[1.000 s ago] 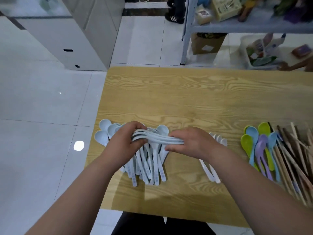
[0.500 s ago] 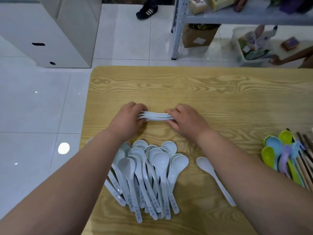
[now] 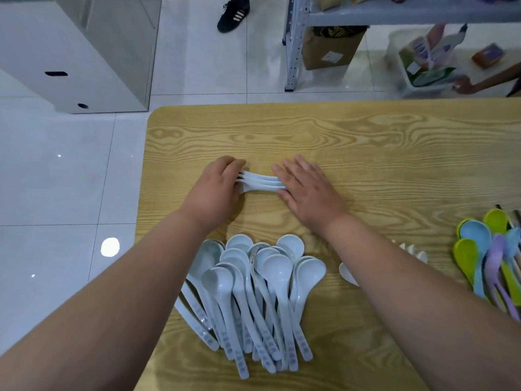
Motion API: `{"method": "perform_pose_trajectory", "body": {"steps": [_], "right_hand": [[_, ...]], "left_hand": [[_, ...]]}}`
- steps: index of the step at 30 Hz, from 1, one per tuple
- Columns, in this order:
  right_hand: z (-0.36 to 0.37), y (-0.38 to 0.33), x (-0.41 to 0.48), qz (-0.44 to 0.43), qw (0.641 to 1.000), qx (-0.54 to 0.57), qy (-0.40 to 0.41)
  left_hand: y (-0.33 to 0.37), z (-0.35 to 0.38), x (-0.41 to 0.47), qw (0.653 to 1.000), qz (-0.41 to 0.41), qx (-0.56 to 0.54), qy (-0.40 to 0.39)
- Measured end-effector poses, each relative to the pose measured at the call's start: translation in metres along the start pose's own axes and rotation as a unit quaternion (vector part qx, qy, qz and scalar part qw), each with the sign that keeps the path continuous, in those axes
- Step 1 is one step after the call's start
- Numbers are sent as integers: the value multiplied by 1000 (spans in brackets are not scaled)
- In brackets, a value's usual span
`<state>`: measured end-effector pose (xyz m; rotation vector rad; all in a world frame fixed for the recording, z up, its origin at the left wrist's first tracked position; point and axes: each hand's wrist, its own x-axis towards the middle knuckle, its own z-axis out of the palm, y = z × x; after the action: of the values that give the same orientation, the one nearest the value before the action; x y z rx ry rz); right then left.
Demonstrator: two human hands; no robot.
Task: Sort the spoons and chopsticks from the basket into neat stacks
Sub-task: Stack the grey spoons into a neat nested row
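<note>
A: Anything legible here?
B: Nothing. The white spoons (image 3: 253, 300) on the desk (image 3: 366, 153) carry bluish print on their handles, too blurred to read.
A: And beyond the desk's far edge?
B: A cardboard box (image 3: 329, 49) bears a white label, illegible. A black shoe (image 3: 232, 15) shows white stripes, no wording. Packets in a pale bin (image 3: 406, 80) are smeared.

My wooden table (image 3: 366, 142) carries a small stack of white spoons (image 3: 260, 182) lying sideways near its middle. A loose pile of white spoons (image 3: 253, 292) fans out toward the near edge, a few more white spoons (image 3: 348, 273) lie just right of it, partly hidden, and coloured spoons (image 3: 473, 235) sit far right.
</note>
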<state>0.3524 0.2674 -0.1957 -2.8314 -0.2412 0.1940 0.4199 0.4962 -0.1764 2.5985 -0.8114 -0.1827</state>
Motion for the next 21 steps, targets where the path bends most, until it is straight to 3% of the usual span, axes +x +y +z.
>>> {"method": "perform_pose_trajectory", "body": {"steps": [9, 21], "right_hand": [[0, -2, 1, 25, 999, -22, -33], [-8, 2, 5, 24, 998, -32, -58]], "left_hand": [[0, 4, 1, 999, 20, 34, -32], [1, 5, -2, 996, 33, 76, 10]]}}
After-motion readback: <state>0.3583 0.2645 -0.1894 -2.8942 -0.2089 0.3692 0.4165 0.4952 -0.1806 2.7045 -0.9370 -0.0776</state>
